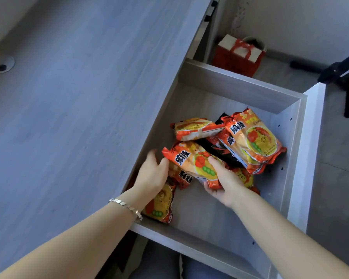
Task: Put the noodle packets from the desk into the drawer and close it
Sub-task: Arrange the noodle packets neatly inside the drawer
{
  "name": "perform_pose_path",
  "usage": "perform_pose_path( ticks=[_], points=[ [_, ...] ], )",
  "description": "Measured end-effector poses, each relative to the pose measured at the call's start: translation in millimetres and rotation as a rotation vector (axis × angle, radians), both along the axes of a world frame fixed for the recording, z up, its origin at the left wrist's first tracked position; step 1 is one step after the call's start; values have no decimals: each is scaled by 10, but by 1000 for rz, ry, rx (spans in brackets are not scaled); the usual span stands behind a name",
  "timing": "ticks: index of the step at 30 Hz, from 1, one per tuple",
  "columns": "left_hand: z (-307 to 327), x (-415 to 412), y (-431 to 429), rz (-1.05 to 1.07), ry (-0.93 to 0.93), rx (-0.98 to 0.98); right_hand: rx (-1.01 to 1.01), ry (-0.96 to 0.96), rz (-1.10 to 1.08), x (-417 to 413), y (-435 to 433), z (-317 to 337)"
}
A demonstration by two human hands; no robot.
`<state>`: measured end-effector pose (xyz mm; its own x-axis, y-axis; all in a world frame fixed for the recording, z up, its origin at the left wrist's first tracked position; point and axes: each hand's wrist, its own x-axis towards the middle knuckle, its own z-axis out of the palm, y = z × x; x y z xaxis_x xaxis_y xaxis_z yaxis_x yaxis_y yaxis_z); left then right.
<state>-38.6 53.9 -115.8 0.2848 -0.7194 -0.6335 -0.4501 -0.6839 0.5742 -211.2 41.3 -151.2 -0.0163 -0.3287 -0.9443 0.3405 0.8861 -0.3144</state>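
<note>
Right hand [222, 184] grips an orange noodle packet [191, 162] with black Chinese lettering over the drawer [240, 87]; left hand [153, 174] open.

a: where are the hands?
b: both inside the open drawer [240, 87]. the right hand [223, 183] has its grip around an orange noodle packet [191, 161]; the left hand [152, 175] touches its other end.
a: and the rest?
b: more packets [254, 140] piled there beside the grey worktop [79, 97].
</note>
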Motion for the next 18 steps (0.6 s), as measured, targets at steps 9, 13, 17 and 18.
perform_pose_path(
  ticks=[9, 13, 17, 18],
  points=[
    [132, 101, 164, -128, -84, -154, -163, 135, 312, 257, 494, -151],
    [-6, 168, 182, -494, -262, -33, -267, 94, 530, 581, 685, -225],
    [-194, 215, 221, -782, -363, 171, -414, 173, 851, 841, 716, -314],
    [-222, 223, 227, -838, -385, 240, -402, 202, 875, 844, 699, -322]
  ],
)
